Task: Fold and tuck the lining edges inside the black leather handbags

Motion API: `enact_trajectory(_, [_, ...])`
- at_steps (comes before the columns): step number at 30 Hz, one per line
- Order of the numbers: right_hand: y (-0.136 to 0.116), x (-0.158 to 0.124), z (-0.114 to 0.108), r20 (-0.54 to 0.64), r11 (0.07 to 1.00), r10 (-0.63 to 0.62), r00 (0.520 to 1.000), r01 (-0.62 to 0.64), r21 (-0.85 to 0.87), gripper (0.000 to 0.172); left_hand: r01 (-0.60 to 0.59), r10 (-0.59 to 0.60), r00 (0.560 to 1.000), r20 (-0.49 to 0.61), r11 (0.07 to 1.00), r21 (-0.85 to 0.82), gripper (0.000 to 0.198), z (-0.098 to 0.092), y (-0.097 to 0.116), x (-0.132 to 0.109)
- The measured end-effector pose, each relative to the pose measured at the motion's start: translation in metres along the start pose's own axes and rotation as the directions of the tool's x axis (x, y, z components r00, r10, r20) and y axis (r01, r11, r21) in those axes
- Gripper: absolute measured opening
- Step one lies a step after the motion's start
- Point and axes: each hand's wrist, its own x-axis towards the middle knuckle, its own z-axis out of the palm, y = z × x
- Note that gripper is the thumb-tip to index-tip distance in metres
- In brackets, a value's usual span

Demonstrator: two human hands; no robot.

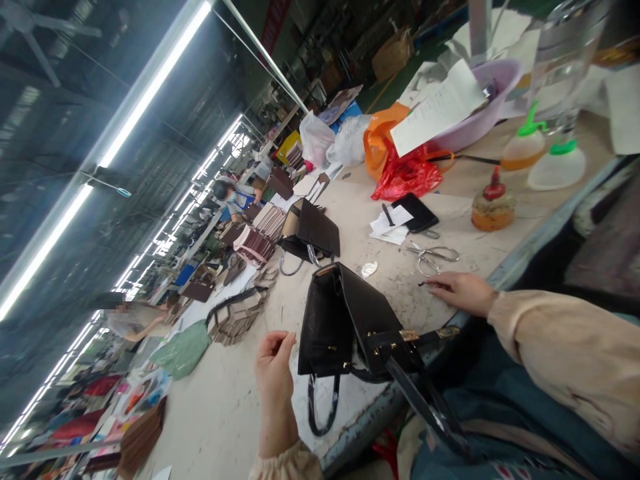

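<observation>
A black handbag with gold fittings lies at the near edge of the worktable, its strap hanging over the edge. My left hand hovers just beside the bag, fingers curled in against the thumb; what they hold, if anything, I cannot make out. My right hand rests on the table on the bag's other side, below the scissors. Its fingertips pinch a small thin dark thing.
A second black bag, stacks of leather pieces, a black wallet on papers, a red plastic bag, glue bottles and a lilac basin crowd the table. Other people work further along the table.
</observation>
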Motion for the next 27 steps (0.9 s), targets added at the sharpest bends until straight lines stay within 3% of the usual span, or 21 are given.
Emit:
enact_trajectory(9, [-0.002,-0.013,-0.004,-0.035,0.993,-0.081,0.996,0.084,0.087,0.035,0.062,-0.06,0.998,-0.033,0.997,0.052,0.024,-0.009,-0.007,-0.015])
enact_trajectory(13, [-0.017,-0.027,-0.014,-0.041,0.982,0.001,0.999,0.007,0.188,0.037,0.087,-0.085,0.996,-0.025,0.991,0.106,0.026,-0.018,-0.014,-0.026])
enact_trajectory(16, [-0.041,-0.047,-0.022,-0.017,0.949,0.039,0.999,-0.032,0.313,0.038,0.075,-0.077,0.997,0.017,0.993,0.096,0.029,-0.021,-0.017,-0.037])
enact_trajectory(20, [-0.087,-0.088,-0.036,0.069,0.922,-0.077,0.995,0.045,0.383,0.041,0.058,-0.062,0.995,0.082,0.997,0.047,0.029,-0.021,-0.013,-0.045])
enact_trajectory(23, [-0.123,-0.114,-0.048,0.121,0.92,-0.202,0.972,0.146,0.363,0.045,0.027,-0.079,0.968,0.237,0.977,0.213,0.034,-0.02,-0.002,-0.042])
enact_trajectory(27, [-0.155,-0.121,-0.061,0.123,0.951,-0.269,0.955,0.243,0.191,0.052,-0.196,-0.045,0.916,0.399,0.817,0.543,0.038,-0.013,0.016,-0.026])
